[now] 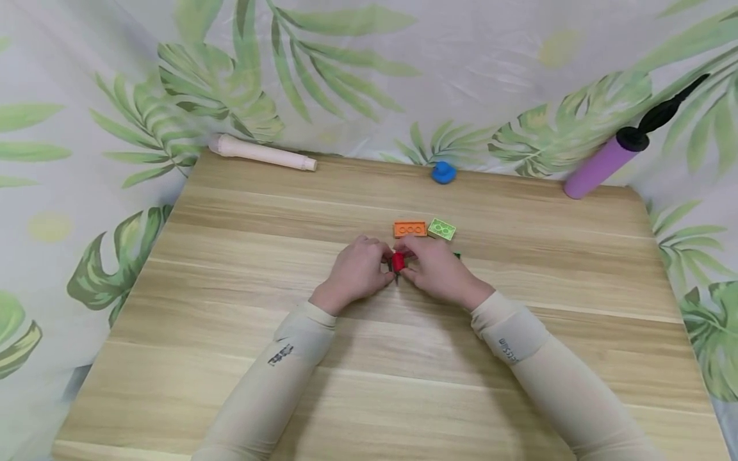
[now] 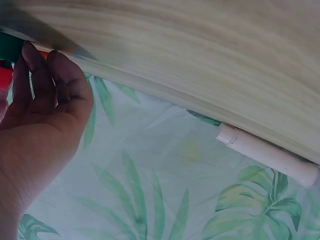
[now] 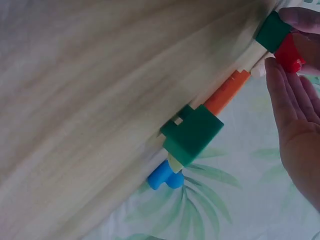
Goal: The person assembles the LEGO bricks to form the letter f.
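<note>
Both hands meet over the table around a small red toy block [image 1: 398, 261] and a dark green toy brick [image 2: 10, 47] set against it. My left hand [image 1: 360, 269] pinches the green brick, its fingertips right at its side in the left wrist view. From the other side my right hand [image 1: 438, 269] holds the red block between thumb and fingers. The red block sits against the green brick in the right wrist view. Just beyond the right hand stands another green brick [image 3: 195, 132], mostly hidden by that hand in the head view.
An orange brick [image 1: 410, 229] and a light green brick [image 1: 442, 229] lie just beyond the hands. At the table's back edge are a blue toy piece [image 1: 443, 173], a pale pink tube [image 1: 265, 154] on the left and a purple pump [image 1: 602, 166] on the right, before a leaf-print cloth.
</note>
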Demonstrator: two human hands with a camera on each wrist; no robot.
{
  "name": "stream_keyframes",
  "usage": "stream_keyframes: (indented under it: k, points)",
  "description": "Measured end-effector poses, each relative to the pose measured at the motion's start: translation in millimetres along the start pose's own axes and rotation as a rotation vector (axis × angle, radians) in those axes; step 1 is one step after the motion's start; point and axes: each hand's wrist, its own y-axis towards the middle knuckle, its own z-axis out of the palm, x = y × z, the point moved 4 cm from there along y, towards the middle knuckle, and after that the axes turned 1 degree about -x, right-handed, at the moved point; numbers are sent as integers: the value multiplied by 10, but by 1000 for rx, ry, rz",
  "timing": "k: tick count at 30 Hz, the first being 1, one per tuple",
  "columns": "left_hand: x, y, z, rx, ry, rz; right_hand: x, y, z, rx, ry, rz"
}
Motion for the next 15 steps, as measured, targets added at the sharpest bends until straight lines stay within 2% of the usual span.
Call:
stream_keyframes:
  k: [4,15]
  points:
    - [3,0,-8,-5,-2,0,-16,-3,20,-4,8,-10]
    - [-6,2,-8,12,2,-4,-138,-31,56,44,230,85]
